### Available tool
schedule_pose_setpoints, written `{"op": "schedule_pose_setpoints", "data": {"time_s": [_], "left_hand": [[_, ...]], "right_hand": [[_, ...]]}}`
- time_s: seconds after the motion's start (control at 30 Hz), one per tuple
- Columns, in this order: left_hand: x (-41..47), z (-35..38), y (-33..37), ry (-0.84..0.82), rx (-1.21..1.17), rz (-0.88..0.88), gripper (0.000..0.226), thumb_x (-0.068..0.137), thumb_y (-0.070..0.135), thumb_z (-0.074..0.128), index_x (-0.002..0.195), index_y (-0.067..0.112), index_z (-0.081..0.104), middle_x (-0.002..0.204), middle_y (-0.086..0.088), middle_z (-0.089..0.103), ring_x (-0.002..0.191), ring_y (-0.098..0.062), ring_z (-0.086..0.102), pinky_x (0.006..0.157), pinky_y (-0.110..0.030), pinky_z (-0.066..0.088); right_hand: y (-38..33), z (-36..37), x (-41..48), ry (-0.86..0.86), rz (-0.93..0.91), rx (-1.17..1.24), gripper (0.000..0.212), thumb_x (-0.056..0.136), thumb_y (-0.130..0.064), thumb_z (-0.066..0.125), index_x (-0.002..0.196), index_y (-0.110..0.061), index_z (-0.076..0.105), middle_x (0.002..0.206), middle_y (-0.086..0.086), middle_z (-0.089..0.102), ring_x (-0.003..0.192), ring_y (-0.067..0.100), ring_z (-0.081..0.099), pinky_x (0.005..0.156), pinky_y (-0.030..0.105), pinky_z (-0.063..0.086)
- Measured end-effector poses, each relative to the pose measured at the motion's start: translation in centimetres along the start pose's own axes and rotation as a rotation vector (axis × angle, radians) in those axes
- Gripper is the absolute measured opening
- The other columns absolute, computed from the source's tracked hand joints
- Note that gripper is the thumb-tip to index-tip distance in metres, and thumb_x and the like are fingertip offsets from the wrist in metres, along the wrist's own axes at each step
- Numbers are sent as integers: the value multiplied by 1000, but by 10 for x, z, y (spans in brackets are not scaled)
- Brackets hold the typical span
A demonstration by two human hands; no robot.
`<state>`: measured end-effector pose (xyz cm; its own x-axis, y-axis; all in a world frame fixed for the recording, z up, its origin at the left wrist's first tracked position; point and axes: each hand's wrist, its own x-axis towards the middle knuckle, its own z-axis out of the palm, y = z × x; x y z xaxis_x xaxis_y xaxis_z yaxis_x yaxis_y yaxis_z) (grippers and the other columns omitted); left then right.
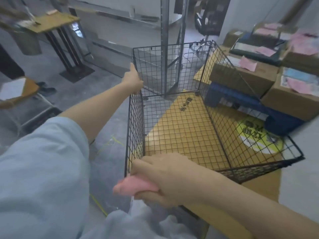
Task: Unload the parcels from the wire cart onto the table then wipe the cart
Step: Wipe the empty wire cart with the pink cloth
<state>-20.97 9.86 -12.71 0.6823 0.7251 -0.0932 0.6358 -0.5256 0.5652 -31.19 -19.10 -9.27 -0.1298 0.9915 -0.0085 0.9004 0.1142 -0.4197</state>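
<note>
1. At the lower centre of the frame, the right hand (165,178) was closed round a bunched pink cloth (136,185), and both were pressed against the near rim of the wire cart (135,128).
2. No parcel was seen inside the cart, so unloading was judged done and wiping was judged the step in hand.
3. A snag was judged likely here: soft cloth could be caught on the wire ends at the near corner and pulled from the grip.
4. The cart lay across the centre of the frame, above the yellow table (259,187). Whether it rested there or was held clear could not be told.
5. Its near left corner was seen to hang past the table edge, so a hard wiping push could tip or slide it off.
6. Its long axis ran from the lower centre to the upper centre of the frame, with the open top turned up toward the camera.
7. At centre right, the cart's right wall stood just beside the stacked parcels (241,75). A sideways shove could knock that stack.
8. At upper centre left, the left hand (133,80) was wrapped round the far left corner of the rim. The mesh panels could flex apart at that corner if it were pulled hard.
</note>
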Motion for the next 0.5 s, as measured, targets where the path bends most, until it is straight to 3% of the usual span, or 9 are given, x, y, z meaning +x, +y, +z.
{"op": "schedule_pose_setpoints", "data": {"time_s": [0.23,0.37,0.5], "left_hand": [[2,-1,-1,-9,54,10,86,96,17,56,153,13,-9,137,-27,45,94,-29,62,75,-29,47],[4,-1,-3,-24,37,-2,88,96,16,56,153,13,-10,130,-28,50,92,-31,65,76,-32,53],[0,-2,0,-14,46,-1,85,97,16,54,153,13,-10,134,-29,45,91,-30,65,72,-28,49]], "right_hand": [[7,-11,-11,-40,78,-2,28,90,-54,52,89,-32,35,80,-11,46,68,7,43,54,28,41],[17,-20,-28,-88,172,39,29,87,-61,52,90,-34,43,85,-13,52,75,5,50,63,27,48],[26,-25,-46,-87,276,90,33,82,-66,55,90,-36,47,85,-16,52,78,1,50,70,24,48]]}}
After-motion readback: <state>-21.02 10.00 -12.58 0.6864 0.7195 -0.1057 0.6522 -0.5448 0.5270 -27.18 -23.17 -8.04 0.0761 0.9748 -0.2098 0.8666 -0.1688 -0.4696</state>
